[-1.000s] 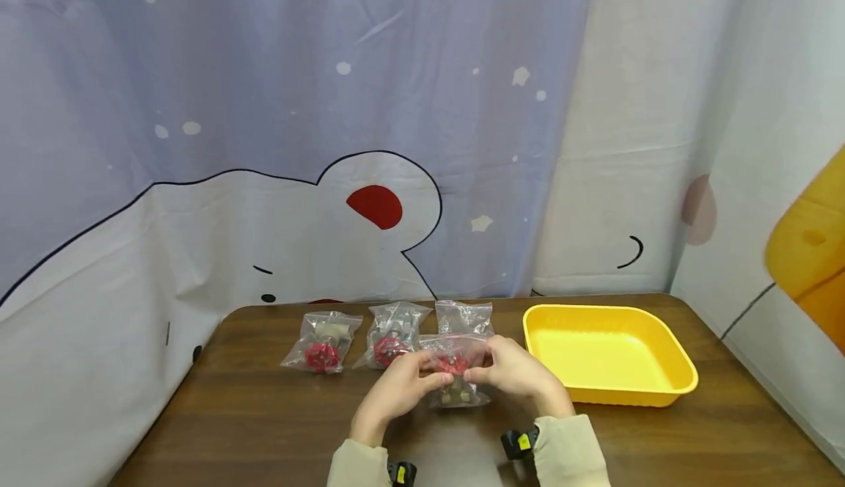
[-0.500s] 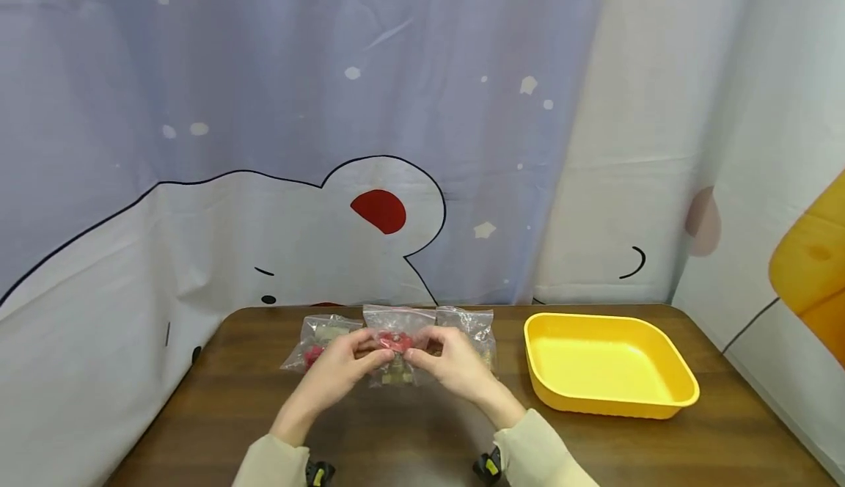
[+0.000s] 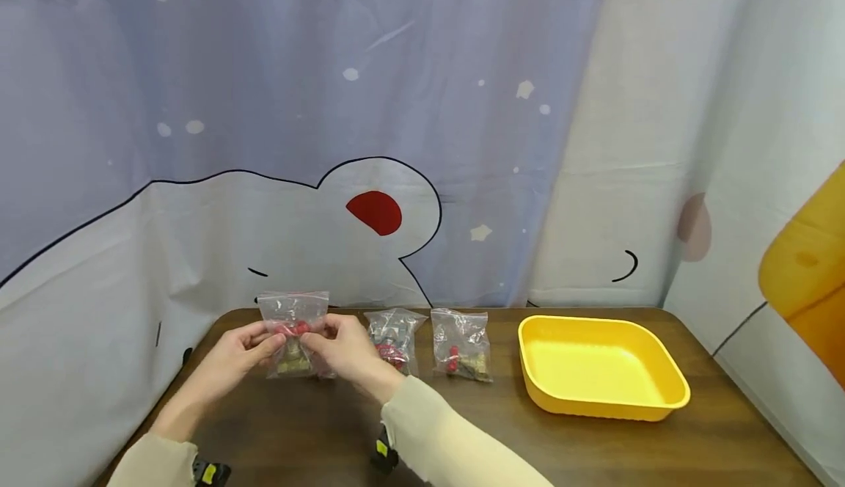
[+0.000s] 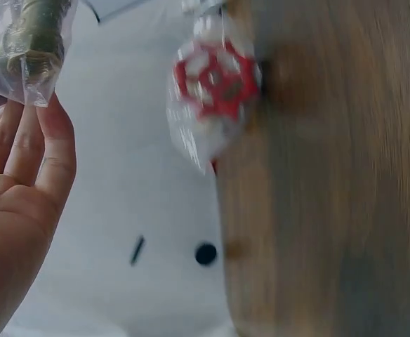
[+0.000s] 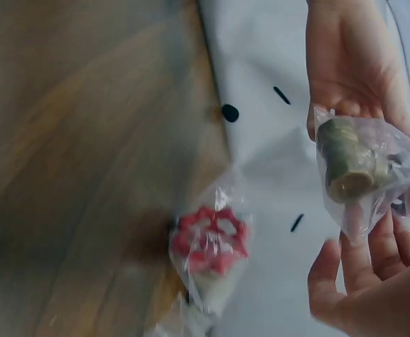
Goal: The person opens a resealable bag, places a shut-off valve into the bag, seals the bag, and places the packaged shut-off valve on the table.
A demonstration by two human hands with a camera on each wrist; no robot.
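Note:
Both hands hold up a clear zip bag (image 3: 293, 307) with a brass valve (image 3: 293, 359) inside, its red handwheel uppermost. My left hand (image 3: 240, 355) pinches the left side of the bag, thumb in front. On the opposite side my right hand (image 3: 350, 348) grips it near the handwheel. In the right wrist view the bagged valve body (image 5: 349, 165) hangs between the two palms. Another bagged valve with a red handwheel (image 4: 219, 81) lies on the table below; in the head view the held bag and right hand mostly hide it.
A bagged valve with a red handwheel (image 3: 391, 355) lies mid-table at the back. To its right is a bagged brass valve with a red handle (image 3: 453, 359). A yellow tray (image 3: 601, 408) stands on the right of the wooden table (image 3: 502, 443). A printed curtain (image 3: 462, 105) hangs behind.
Both hands have carried the bagged valve leftward, from in front of the right-hand bag, past the middle one, to the leftmost. The right and middle bags are now uncovered.

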